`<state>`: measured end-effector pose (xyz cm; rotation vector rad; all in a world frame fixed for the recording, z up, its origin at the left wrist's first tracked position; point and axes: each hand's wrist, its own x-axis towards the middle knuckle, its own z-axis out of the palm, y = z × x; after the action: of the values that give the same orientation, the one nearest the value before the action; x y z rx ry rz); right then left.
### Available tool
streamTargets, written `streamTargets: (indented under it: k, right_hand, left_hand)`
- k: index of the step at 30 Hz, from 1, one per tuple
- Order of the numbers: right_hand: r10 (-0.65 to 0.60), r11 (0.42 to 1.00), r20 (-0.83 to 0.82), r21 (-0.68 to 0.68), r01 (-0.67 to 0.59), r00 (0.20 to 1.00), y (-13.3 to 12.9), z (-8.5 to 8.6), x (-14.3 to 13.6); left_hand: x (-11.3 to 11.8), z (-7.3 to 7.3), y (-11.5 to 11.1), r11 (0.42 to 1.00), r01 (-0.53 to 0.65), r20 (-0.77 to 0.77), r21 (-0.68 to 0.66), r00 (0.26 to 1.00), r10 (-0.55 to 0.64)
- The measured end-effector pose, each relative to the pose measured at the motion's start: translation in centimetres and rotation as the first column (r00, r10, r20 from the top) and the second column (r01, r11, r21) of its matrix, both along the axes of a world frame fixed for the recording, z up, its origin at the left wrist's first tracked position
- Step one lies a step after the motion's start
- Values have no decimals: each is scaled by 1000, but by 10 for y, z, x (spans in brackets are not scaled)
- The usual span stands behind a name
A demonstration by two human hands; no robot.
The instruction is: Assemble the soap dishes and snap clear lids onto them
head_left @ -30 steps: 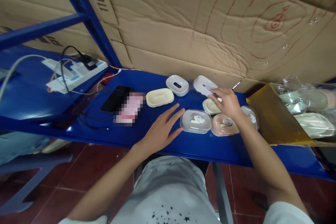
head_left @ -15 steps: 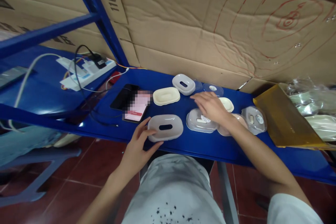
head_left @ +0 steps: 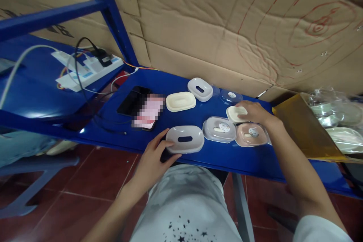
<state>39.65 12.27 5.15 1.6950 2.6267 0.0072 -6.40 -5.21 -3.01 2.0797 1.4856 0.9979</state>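
With fingers inside the rim and thumb on the near side, my left hand (head_left: 155,155) grips the left end of a grey oval soap dish (head_left: 195,145) with a slot in its middle. My right hand (head_left: 251,112) has its fingers on a small cream oval tray (head_left: 233,115) at the back right, its thumb lying over the top. Just in front of that tray sit a pink soap dish (head_left: 241,140) and a grey one (head_left: 208,130), each under a clear lid with a round sticker. Farther back lie a cream oval tray (head_left: 172,103) and another slotted grey dish (head_left: 193,85).
Clear lids (head_left: 227,97) lie near the cardboard wall (head_left: 184,53). Two phones (head_left: 127,100) with cables are on the left of the blue table (head_left: 159,79). A power strip (head_left: 70,83) sits beyond. At right stands an open box (head_left: 300,132) with wrapped dishes.
My right hand has moved right, from above the lidded grey dish to the small cream tray. The lidded pink dish is now uncovered. My left hand stays on the slotted grey dish.
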Motion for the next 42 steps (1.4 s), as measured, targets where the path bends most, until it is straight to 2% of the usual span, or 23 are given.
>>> streamTargets:
  k: [3,6,8,11,14,16,19,21,23,25,27,29,32,35,37,39,42]
  right_hand:
    - [-25,996,-33,-84,23,999,1,-10,-8]
    - [-8,997,-60,-78,3,998,3,-13,-16]
    - [-4,999,-79,-44,1,997,0,-6,-22]
    - [20,999,-135,49,-14,991,-16,20,-46]
    - [194,973,-255,171,-154,947,-50,45,-98]
    - [364,929,-251,169,-330,897,-74,48,-146]
    - [545,837,-126,32,-546,829,-94,31,-215]
    - [585,808,-54,-55,-587,809,-95,14,-247]
    - [573,812,-38,-111,-573,819,-87,2,-260]
    - [522,838,-67,-142,-526,850,-77,-2,-257]
    - [451,873,-117,-148,-465,885,-68,0,-239]
    - [372,911,-174,-122,-395,912,-58,5,-213]
    - [279,953,-224,-52,-297,934,-37,8,-165]
    - [160,987,-165,12,-160,973,-3,1,-115]
    - [6,1000,-91,18,-4,996,22,-8,-83]
    - [-117,993,-41,-31,116,992,43,-18,-56]
    - [-195,978,-39,-88,191,980,61,-28,-27]
  left_hand:
    - [2,4,-1,1000,-27,70,-8,997,28]
    - [1,10,-3,998,-46,104,35,994,42]
    - [-2,16,-5,993,-90,123,73,989,81]
    - [-9,27,-9,967,-202,176,156,969,174]
    - [-12,38,-12,928,-290,274,233,935,224]
    - [-11,42,-13,895,-348,354,280,904,241]
    - [-6,40,-10,841,-397,440,369,871,218]
    - [-2,34,-6,835,-375,457,403,873,172]
    - [0,25,-4,855,-346,458,387,877,147]
    - [1,17,-3,890,-325,441,319,882,164]
    - [1,10,-3,914,-303,385,270,904,186]
    - [1,5,-2,940,-258,297,222,936,186]
    - [4,1,5,979,-118,163,168,983,90]
    - [8,-1,16,991,-15,75,130,997,5]
    - [11,0,23,994,-17,31,104,999,14]
    - [14,1,28,996,-39,-12,74,999,40]
    - [18,4,33,997,-66,-37,46,997,67]
